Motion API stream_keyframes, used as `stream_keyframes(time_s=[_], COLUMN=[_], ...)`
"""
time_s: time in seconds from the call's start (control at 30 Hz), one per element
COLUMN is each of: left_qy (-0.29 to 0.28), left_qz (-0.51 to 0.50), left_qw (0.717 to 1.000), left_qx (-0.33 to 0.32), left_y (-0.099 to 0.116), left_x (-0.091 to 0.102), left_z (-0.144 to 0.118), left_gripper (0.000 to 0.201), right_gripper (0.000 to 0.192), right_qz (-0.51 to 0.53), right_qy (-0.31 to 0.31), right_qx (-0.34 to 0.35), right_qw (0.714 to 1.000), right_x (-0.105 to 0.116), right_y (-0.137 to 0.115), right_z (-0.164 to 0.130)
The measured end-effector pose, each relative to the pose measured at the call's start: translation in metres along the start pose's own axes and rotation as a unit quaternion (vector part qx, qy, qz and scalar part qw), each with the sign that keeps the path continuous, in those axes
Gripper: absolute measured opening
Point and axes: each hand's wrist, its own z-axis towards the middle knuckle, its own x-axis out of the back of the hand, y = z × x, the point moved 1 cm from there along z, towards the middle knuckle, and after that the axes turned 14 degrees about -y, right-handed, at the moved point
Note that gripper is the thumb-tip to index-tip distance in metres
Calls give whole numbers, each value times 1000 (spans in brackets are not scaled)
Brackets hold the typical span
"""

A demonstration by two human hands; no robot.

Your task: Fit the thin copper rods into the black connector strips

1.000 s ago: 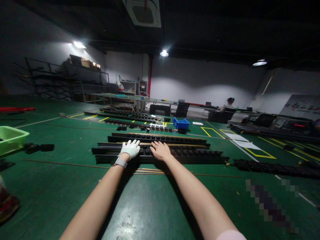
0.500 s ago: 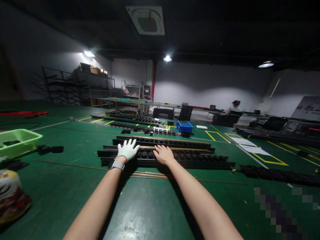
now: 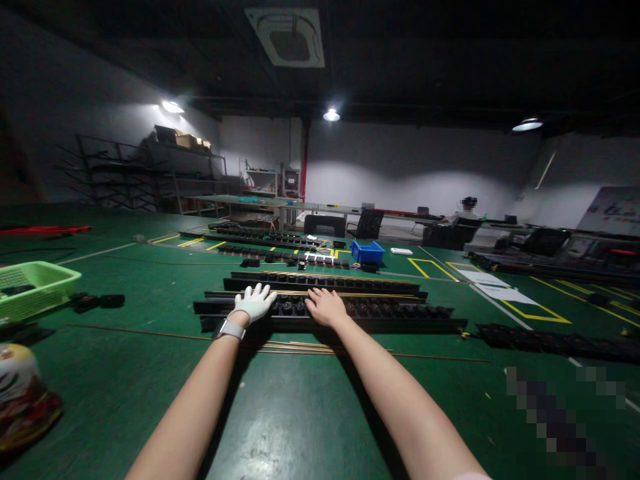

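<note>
My left hand (image 3: 254,303), in a white glove with a watch (image 3: 231,329) at the wrist, lies with fingers spread on the left part of a long black rail assembly (image 3: 400,325). Bare, my right hand (image 3: 326,307) rests flat near the middle of the same assembly, fingers stretched out. Between the hands a row of black round parts (image 3: 287,305) shows inside the rails. Thin brass-coloured rods (image 3: 370,295) run lengthwise along the rails. Closer to me, several loose rods (image 3: 305,347) lie on the green table (image 3: 280,413).
At the left are a green basket (image 3: 65,279) and a printed bag (image 3: 23,400). A blue bin (image 3: 367,253) sits behind the rails. White papers (image 3: 493,287) and a chain of black parts (image 3: 545,341) lie to the right. A person (image 3: 467,210) is far back.
Both hands stay on the rail assembly in nearly the same pose. The whole view has shifted slightly.
</note>
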Motion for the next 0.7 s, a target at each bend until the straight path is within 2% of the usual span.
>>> stream_keyframes(time_s=[0.1, 0.23, 0.37, 0.47, 0.7], left_qy=[-13, 8, 58, 95, 1], left_qz=[-54, -79, -97, -95, -63], left_qw=[998, 995, 988, 984, 996], left_qx=[23, 57, 105, 117, 59], left_y=[-7, -20, -26, -18, 6], left_x=[3, 10, 17, 21, 14], left_z=[4, 3, -2, -5, -4], left_gripper=[67, 72, 70, 68, 72], right_gripper=[65, 66, 66, 66, 63], right_qz=[3, 8, 9, 11, 8], right_qy=[3, 1, -1, 1, 12], right_qx=[4, 2, 5, 6, 5], right_qw=[1000, 1000, 1000, 1000, 1000], right_x=[-2, -2, -2, -2, -4], right_y=[1, 3, 3, 3, 2], right_z=[1, 2, 2, 2, 2])
